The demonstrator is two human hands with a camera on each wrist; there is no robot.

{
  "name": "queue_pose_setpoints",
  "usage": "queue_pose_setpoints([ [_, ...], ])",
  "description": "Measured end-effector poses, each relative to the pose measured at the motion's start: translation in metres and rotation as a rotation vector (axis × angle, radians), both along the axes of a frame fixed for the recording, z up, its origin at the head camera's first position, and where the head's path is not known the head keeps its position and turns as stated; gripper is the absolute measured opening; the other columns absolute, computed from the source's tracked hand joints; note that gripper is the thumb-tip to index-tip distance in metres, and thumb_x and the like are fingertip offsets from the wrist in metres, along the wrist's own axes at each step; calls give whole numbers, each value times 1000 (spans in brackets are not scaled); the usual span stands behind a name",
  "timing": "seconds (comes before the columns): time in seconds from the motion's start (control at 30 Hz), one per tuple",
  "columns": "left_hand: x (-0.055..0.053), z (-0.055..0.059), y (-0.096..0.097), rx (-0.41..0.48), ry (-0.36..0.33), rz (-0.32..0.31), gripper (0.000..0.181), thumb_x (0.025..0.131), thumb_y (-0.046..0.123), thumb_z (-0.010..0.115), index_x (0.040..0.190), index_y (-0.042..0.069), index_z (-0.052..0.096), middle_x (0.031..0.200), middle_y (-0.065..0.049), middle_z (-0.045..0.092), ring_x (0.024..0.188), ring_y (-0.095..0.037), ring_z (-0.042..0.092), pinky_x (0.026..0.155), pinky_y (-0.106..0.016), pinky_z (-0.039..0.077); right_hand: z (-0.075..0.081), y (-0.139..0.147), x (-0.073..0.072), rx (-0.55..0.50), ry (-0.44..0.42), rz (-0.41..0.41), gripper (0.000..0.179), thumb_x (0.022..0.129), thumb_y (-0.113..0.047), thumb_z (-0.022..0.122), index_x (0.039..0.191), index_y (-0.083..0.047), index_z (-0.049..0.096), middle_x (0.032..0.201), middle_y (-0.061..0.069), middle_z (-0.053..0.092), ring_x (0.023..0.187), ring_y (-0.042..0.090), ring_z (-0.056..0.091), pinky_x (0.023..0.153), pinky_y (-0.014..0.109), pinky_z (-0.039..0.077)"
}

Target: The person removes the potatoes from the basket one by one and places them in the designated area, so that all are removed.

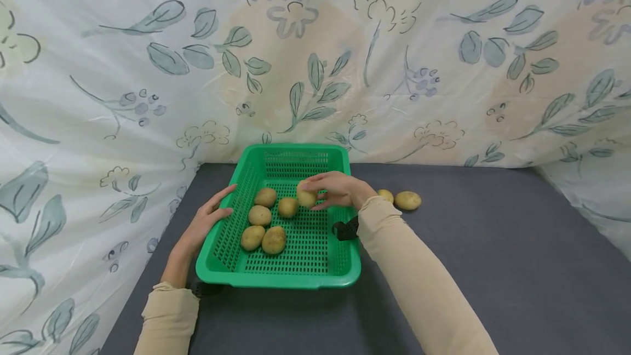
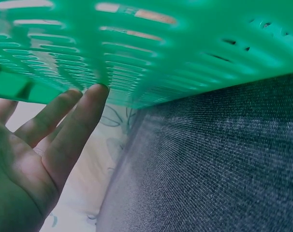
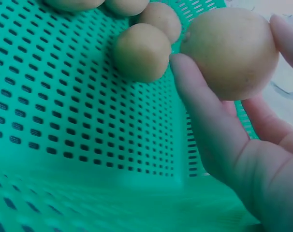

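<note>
A green perforated plastic basket (image 1: 276,280) holds several potatoes, most of them on its left side. My right hand (image 1: 340,188) pinches a potato (image 1: 306,195) above the basket's floor. In the right wrist view, thumb and fingers hold that potato (image 3: 228,53) from its sides, and another potato (image 3: 142,52) lies beyond it on the floor. My left hand (image 1: 207,221) rests at the basket's left rim. In the left wrist view its fingers (image 2: 76,128) look nearly straight and touch the slotted outer wall (image 2: 132,53).
Two more potatoes lie on the dark grey table just right of the basket; one (image 1: 407,200) shows whole, the other (image 1: 385,195) is partly covered by the right wrist. Floral cloth (image 1: 315,70) hangs behind the table and along its left side.
</note>
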State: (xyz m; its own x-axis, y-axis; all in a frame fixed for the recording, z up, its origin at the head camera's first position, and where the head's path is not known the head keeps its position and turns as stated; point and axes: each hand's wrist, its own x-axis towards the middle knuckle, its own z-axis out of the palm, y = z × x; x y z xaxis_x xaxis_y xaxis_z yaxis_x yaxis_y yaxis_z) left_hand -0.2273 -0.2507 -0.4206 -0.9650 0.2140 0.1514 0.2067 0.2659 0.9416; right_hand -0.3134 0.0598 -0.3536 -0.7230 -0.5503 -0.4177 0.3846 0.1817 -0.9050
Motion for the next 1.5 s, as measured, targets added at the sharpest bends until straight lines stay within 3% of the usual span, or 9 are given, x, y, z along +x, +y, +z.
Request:
queue_pose_setpoints([
  [0.3,0,0,0,7,0,-1,56,102,19,45,152,8,25,158,-13,4,141,-40,-5,104,-65,16,9,10,-2,-139,6,-69,51,98,-8,52,145,-1,33,142,20,32,128,40,37,101,51,36],
  [0.43,1,0,0,23,-16,-5,56,102,20,45,152,8,24,158,-13,2,141,-40,-5,101,-64,26,11,18,-4,-198,-5,-98,52,99,-8,50,147,-3,30,144,20,30,131,39,34,102,50,35],
  [0.7,1,1,0,31,-31,-6,56,102,20,45,153,9,23,158,-13,0,141,-40,-3,96,-60,34,18,37,-8,-260,27,-141,55,100,-10,49,150,-4,25,146,19,26,134,38,29,96,44,44],
  [1.07,1,-1,1,13,-1,9,55,101,19,45,152,9,25,158,-13,5,141,-39,-3,102,-65,21,19,70,-10,-348,84,-156,59,103,-12,42,153,-4,12,151,20,14,138,40,20,107,50,27],
  [1.27,1,-2,-1,6,5,15,55,101,19,45,152,8,26,158,-12,5,141,-40,-4,103,-66,16,14,90,-11,-363,93,-210,59,103,-13,43,153,-5,14,153,18,11,139,40,15,104,46,34],
  [1.5,2,-2,0,23,-3,6,56,101,19,45,152,8,24,158,-15,5,141,-40,-1,102,-65,22,6,117,-12,-365,93,-295,56,101,-16,48,150,-4,23,140,13,28,138,37,21,105,45,33],
])
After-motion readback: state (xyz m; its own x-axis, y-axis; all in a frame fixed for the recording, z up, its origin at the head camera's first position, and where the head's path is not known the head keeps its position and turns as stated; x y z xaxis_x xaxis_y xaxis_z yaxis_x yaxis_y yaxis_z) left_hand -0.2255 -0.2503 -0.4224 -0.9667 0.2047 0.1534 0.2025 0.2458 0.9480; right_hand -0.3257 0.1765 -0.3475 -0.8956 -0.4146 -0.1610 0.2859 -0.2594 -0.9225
